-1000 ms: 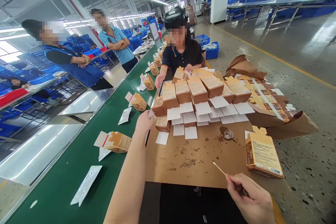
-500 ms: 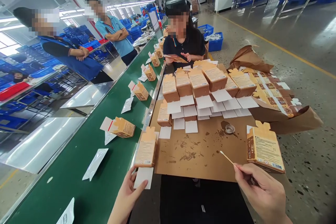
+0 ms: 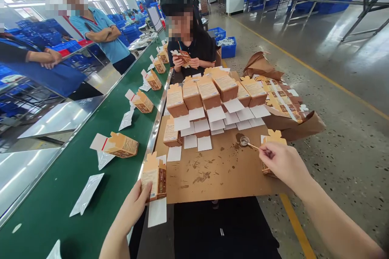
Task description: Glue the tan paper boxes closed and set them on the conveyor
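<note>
My left hand [image 3: 140, 197] is closed around the lower part of a brown and tan carton [image 3: 154, 176] at the left edge of the cardboard sheet [image 3: 209, 180]. The carton's white flap hangs toward me. My right hand [image 3: 281, 160] pinches a cotton swab [image 3: 253, 146] by its stick. The swab's tip is at a small clear dish [image 3: 244, 141] that holds some liquid; whether it touches the liquid I cannot tell. Another carton [image 3: 272, 136] stands at the right edge, partly hidden behind my right hand. Wet spots mark the cardboard around the dish.
Cartons with white flaps form a pile [image 3: 209, 93] at the back. The green conveyor [image 3: 115, 182] on the left bears open cartons and silver-white pouches [image 3: 87, 194]. A co-worker [image 3: 188, 44] sits opposite, handling a flat carton. Two people stand beyond the conveyor. Brown wrapping paper [image 3: 264, 66] lies back right.
My right hand has brought the swab forward and left to the dish. My left hand has moved from the flap onto the carton, which is turned slightly. The view has swung right.
</note>
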Demonstrator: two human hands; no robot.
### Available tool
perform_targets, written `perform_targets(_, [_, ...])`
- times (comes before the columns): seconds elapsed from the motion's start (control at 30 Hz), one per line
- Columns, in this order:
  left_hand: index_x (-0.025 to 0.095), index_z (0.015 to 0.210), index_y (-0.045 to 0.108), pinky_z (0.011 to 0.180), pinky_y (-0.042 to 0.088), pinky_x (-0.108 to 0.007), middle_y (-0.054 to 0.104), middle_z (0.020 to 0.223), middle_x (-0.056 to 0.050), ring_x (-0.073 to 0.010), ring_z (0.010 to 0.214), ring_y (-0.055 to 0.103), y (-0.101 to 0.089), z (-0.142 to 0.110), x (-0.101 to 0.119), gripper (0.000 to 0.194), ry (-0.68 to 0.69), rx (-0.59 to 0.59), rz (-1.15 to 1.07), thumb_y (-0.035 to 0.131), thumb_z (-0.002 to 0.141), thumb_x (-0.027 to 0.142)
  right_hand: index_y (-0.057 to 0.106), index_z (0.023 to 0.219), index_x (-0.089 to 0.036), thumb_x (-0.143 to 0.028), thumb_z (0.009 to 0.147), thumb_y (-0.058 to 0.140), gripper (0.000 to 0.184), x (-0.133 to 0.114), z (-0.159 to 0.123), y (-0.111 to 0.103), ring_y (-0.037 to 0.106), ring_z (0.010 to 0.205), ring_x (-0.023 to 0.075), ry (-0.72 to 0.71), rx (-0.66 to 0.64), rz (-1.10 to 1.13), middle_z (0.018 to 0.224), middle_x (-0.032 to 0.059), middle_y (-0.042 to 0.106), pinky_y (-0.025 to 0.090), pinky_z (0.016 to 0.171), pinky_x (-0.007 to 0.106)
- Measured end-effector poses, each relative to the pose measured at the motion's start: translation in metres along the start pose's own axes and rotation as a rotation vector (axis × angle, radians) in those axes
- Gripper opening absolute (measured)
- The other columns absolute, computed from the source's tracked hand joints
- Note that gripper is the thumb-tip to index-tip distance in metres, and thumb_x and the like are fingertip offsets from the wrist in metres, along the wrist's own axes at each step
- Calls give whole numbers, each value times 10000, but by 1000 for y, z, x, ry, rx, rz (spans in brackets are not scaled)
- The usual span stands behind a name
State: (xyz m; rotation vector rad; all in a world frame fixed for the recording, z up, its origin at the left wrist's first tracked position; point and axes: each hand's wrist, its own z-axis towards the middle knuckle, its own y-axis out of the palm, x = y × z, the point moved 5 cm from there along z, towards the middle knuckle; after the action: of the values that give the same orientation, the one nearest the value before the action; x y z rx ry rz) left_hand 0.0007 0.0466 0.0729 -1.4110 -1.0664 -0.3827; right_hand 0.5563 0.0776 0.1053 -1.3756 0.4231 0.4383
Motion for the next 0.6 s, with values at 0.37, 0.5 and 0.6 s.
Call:
perform_targets(0.37, [297,1613,804,1185,740,-675,897,1508,-187,-568,1488,810,45,-71,-9,1132,-182,85,-643,1136,648,787,408,686,-277,-104,1007,667,447,-7,68,27,550,709,191,10,-276,-168,738,16,663,335,708,337])
perform_targets(0.5, [216,1559,835,1239,709,-670,906,1447,-220,-542,1434,842,83,-55,18,1150,-113,-39,-673,1204,582,697,455,703,-274,-145,1047,644,413,-1,62,17,602,724,200,4,-261,-176,762,30,704,352,710,338])
perform_targets(0.6, [199,1532,804,1286,670,-660,908,1411,-213,-498,1427,849,114,-45,36,1098,-67,-97,-682,1207,626,672,582,766,-276,-197,1086,616,332,-1,35,4,620,683,193,-90,-82,-95,741,10,702,397,663,321])
